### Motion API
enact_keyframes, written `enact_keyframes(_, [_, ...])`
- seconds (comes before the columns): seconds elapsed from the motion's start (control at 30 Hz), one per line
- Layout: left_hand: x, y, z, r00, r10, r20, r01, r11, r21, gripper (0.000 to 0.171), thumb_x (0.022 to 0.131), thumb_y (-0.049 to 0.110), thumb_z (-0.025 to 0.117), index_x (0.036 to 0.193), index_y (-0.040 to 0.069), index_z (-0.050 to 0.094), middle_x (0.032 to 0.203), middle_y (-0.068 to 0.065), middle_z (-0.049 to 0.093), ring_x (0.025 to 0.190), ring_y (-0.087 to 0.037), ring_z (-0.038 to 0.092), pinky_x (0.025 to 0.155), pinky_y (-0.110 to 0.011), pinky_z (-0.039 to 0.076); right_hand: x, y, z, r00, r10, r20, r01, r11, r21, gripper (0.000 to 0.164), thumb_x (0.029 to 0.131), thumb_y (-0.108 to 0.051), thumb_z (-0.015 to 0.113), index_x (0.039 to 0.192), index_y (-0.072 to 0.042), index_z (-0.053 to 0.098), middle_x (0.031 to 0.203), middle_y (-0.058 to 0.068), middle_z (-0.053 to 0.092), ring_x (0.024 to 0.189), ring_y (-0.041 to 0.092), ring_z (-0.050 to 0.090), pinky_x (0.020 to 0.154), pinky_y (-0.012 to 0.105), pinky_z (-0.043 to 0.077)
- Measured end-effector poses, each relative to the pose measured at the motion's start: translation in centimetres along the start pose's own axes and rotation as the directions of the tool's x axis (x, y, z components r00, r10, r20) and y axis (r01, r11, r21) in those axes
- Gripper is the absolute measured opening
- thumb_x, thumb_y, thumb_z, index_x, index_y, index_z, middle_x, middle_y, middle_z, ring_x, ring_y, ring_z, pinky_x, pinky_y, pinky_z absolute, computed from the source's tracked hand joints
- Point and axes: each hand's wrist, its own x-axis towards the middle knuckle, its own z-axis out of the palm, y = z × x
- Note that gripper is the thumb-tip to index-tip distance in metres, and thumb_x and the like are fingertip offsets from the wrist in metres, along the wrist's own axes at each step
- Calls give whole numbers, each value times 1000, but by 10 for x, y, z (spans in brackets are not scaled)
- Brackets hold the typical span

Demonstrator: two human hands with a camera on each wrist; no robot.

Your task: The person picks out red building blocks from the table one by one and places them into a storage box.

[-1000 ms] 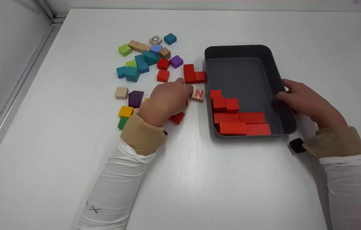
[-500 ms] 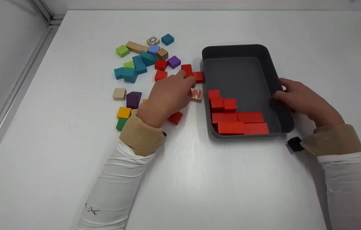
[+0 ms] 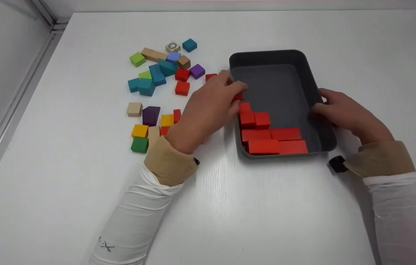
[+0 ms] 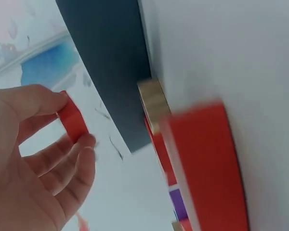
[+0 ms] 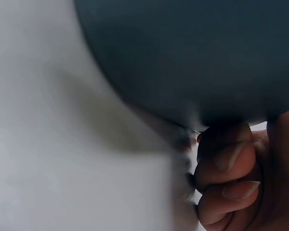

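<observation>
My left hand (image 3: 209,106) pinches a small red block (image 4: 73,121) between thumb and fingertips, over the left rim of a dark grey tray (image 3: 279,86). In the left wrist view the block is held up off the table beside the tray's dark wall. Several red blocks (image 3: 263,147) fill the tray's near left part in rows. My right hand (image 3: 355,114) grips the tray's right wall, thumb inside the rim and fingers outside. From the right wrist, curled fingers (image 5: 226,187) show under the tray's edge.
Left of the tray lie scattered coloured blocks, among them two red ones (image 3: 182,88), teal ones (image 3: 146,87), a purple cube (image 3: 197,71), a dark purple piece (image 3: 151,115) and a green cube (image 3: 139,145). The left forearm crosses near the closer group.
My left hand has moved right and away from me, from the loose blocks to the tray's left rim, with a red block now in its fingers. My right hand keeps its grip on the tray.
</observation>
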Motion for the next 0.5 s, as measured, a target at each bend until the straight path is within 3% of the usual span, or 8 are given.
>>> enact_keyframes(0.23, [-3, 13, 10, 989, 126, -75, -132, 987, -88, 47, 97, 23, 74, 142, 22, 61, 141, -6, 55, 130, -18, 57, 106, -28, 53, -1, -1, 0, 1000, 0, 3, 0, 1000, 5, 58, 104, -32, 39, 159, -13, 33, 132, 20, 55, 99, 22, 59, 77, 29, 51])
enact_keyframes(0.5, [-1, 17, 20, 987, 132, -97, -151, 960, -235, 39, 100, 14, 68, 139, 20, 64, 139, -4, 57, 129, -15, 57, 107, -25, 52, 1, 1, 0, 1000, -5, 6, 5, 1000, 24, 57, 104, -29, 40, 158, -10, 34, 133, 22, 56, 91, 10, 61, 73, 26, 53])
